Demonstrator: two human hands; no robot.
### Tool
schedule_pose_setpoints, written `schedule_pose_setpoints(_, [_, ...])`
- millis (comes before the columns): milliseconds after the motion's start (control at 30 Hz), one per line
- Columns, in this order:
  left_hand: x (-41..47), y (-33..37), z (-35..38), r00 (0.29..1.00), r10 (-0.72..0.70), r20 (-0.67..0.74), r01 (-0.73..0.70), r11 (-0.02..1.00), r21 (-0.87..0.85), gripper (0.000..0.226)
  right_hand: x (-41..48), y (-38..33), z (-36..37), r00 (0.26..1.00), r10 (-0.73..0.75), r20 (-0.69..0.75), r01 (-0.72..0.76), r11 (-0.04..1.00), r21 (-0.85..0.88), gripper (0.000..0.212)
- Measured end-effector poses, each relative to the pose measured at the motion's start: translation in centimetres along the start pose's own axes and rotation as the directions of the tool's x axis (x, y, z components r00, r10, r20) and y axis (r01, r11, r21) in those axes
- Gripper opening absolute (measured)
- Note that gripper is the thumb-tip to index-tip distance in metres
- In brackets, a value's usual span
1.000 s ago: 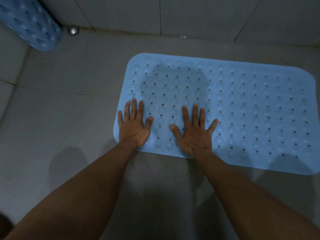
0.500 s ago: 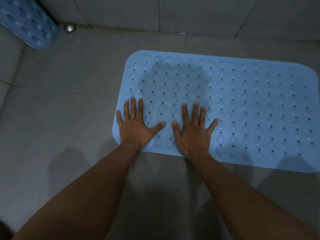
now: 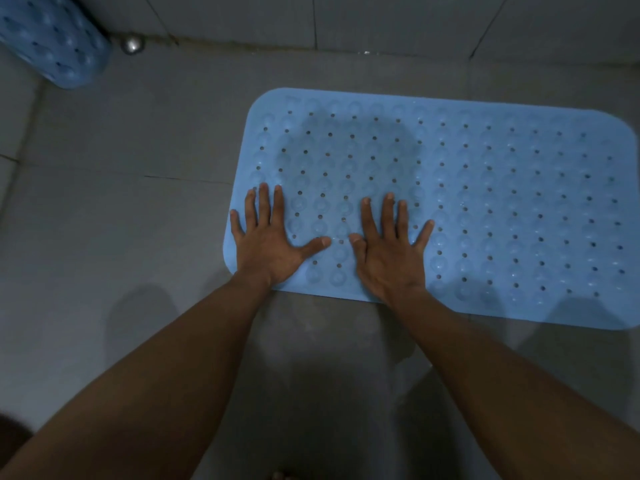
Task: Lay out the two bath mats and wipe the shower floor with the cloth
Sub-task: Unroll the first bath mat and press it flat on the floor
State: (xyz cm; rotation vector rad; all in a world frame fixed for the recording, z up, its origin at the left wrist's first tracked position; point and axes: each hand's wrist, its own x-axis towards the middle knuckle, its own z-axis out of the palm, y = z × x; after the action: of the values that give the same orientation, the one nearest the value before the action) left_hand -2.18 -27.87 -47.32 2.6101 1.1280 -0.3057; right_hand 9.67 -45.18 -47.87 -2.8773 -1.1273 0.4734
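Observation:
A light blue bath mat [image 3: 502, 202] with rows of small holes lies flat on the grey tiled shower floor [image 3: 121, 237]. My left hand [image 3: 268, 239] presses palm-down on the mat's near left corner, fingers spread and straight. My right hand [image 3: 389, 251] presses flat beside it on the near edge, thumbs almost touching. A second blue mat [image 3: 52, 36], rolled up, leans in the far left corner. No cloth is in view.
A small round metal fitting [image 3: 132, 44] sits at the base of the far wall [image 3: 381, 19], next to the rolled mat. Bare grey floor tiles stretch to the left of the flat mat and toward me.
Both hands stay flat on the mat. My left thumb has spread out toward my right hand. The view has shifted slightly.

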Motion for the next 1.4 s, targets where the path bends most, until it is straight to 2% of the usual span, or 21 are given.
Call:
schedule_pose_setpoints(133, [-0.1,0.0,-0.3,0.999,-0.001,0.042,0.001,1.0,0.003,0.131,0.3,0.1,-0.2,0.999,0.004,0.049,-0.003,1.0,-0.006,0.064])
schedule_pose_setpoints(233, [0.2,0.7,-1.2,0.988,-0.042,0.15,0.041,0.999,0.007,0.132,0.4,0.7,-0.7,0.995,-0.028,0.091,0.025,0.999,0.031,0.064])
schedule_pose_setpoints(333, [0.3,3.2,-2.4,0.969,-0.087,0.233,0.083,0.996,0.026,0.119,-0.6,2.5,-1.6,0.995,-0.097,0.036,0.092,0.988,0.122,0.065])
schedule_pose_setpoints(433, [-0.3,7.6,-1.9,0.994,0.003,0.107,-0.008,0.999,0.043,0.09,-1.6,6.0,-2.6,0.989,-0.131,-0.064,0.142,0.969,0.203,0.067])
schedule_pose_setpoints(500, [-1.0,11.4,-0.5,0.996,0.084,-0.001,-0.084,0.996,0.035,0.076,-1.8,9.6,-3.3,0.992,-0.07,-0.102,0.089,0.976,0.199,0.068])
schedule_pose_setpoints(567, [-1.7,15.5,1.2,0.984,0.169,-0.054,-0.168,0.986,0.019,0.072,-2.1,13.9,-4.0,0.989,0.001,-0.148,0.021,0.989,0.146,0.068])
schedule_pose_setpoints(733, [-2.8,24.7,4.4,0.956,0.288,-0.05,-0.287,0.958,0.015,0.075,-3.1,24.8,-4.9,0.989,0.118,-0.09,-0.116,0.993,0.031,0.072])
schedule_pose_setpoints(867, [-2.8,28.5,6.2,0.982,0.186,-0.031,-0.186,0.983,0.0,0.077,-2.8,29.7,-4.4,0.979,0.204,-0.026,-0.204,0.979,0.01,0.083])
schedule_pose_setpoints(1000, [-2.8,28.9,7.0,0.991,0.131,-0.019,-0.13,0.991,0.037,0.082,-3.0,30.1,-3.1,0.972,0.229,-0.047,-0.223,0.97,0.094,0.085])
schedule_pose_setpoints(1200, [-2.7,29.2,6.4,0.993,0.113,0.038,-0.115,0.991,0.072,0.094,-2.8,30.3,-2.9,0.974,0.224,-0.028,-0.222,0.973,0.062,0.084])
schedule_pose_setpoints(1400, [-2.6,29.4,6.4,0.993,0.111,0.029,-0.113,0.99,0.078,0.098,-2.9,30.2,-2.8,0.976,0.217,-0.037,-0.214,0.975,0.057,0.08])
